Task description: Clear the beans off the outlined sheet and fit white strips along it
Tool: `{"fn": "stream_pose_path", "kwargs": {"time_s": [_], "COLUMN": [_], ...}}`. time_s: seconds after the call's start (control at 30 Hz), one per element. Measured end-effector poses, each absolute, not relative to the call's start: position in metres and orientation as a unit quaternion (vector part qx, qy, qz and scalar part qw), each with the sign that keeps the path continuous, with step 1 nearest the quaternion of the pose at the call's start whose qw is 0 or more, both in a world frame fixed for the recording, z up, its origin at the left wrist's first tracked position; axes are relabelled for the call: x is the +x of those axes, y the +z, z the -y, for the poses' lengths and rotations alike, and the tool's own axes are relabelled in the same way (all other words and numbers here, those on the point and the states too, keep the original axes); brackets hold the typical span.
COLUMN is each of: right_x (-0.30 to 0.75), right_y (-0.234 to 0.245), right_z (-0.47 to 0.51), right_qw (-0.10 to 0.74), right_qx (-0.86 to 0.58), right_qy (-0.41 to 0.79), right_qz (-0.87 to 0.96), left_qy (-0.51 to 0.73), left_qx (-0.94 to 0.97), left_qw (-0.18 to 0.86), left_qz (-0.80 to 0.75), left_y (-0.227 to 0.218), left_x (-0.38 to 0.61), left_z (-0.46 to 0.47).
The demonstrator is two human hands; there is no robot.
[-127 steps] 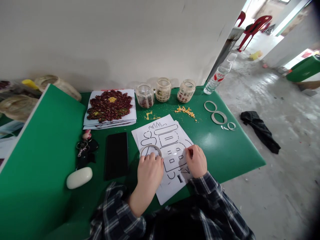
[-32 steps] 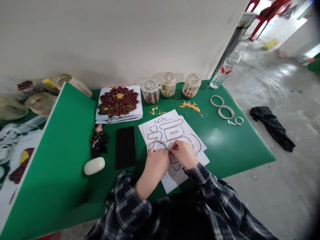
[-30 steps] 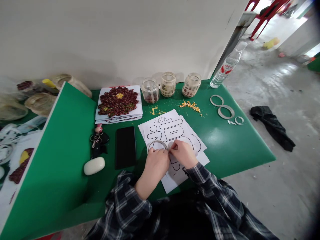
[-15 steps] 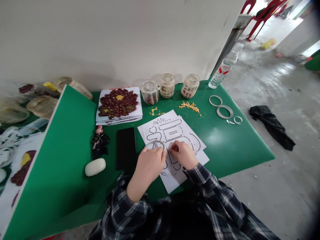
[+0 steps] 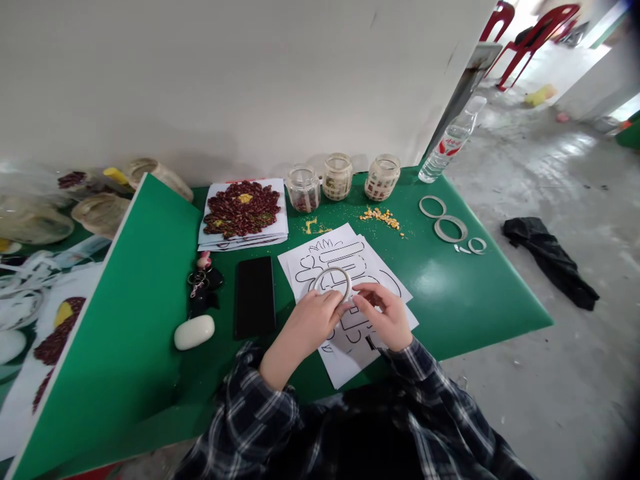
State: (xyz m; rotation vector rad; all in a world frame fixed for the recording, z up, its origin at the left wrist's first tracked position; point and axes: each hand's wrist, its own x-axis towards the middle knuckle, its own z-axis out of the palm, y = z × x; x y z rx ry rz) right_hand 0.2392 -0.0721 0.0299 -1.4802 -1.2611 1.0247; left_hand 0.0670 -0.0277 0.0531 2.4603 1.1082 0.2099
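My left hand [image 5: 314,319] grips a roll of clear tape [image 5: 332,281], lifted slightly over a white sheet with a black outline drawing [image 5: 345,263]. Right beside it, my right hand [image 5: 383,315] has its fingers pinched at the roll's near edge, apparently on the tape's free end, though the strip is too thin to see. Both hands hover over the lower half of the drawing. More white sheets lie stacked under the top one.
On the green table [image 5: 460,287] lie a black phone [image 5: 255,296], a white case [image 5: 195,331], keys [image 5: 203,287], a bean picture [image 5: 243,210], three jars [image 5: 343,178], spilled corn kernels [image 5: 381,216], spare tape rings [image 5: 450,228] and a water bottle [image 5: 450,141]. A green board [image 5: 100,333] leans at left.
Both hands moved right and slightly up. The tape roll lifted off the paper and tilted upright in my left hand; my right fingers shifted to its near edge.
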Motion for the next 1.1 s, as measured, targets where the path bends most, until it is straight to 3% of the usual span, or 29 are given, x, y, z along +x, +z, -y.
{"fn": "stream_pose_path", "kwargs": {"time_s": [0.33, 0.6, 0.83, 1.1], "right_x": [0.242, 0.265, 0.276, 0.276], "right_y": [0.029, 0.027, 0.005, -0.005], "right_z": [0.072, 0.078, 0.085, 0.083], "right_qw": [0.438, 0.481, 0.384, 0.248], "right_qx": [-0.618, -0.682, -0.732, -0.787], "right_qy": [0.386, 0.338, 0.285, 0.197], "right_qz": [0.527, 0.435, 0.485, 0.529], "left_qy": [0.078, 0.124, 0.068, -0.027], "left_qx": [0.898, 0.877, 0.875, 0.874], "left_qw": [0.188, 0.132, 0.075, 0.097], "left_qz": [-0.39, -0.446, -0.474, -0.475], "left_y": [0.047, 0.051, 0.051, 0.046], "left_x": [0.068, 0.062, 0.063, 0.069], "left_z": [0.028, 0.029, 0.039, 0.052]}}
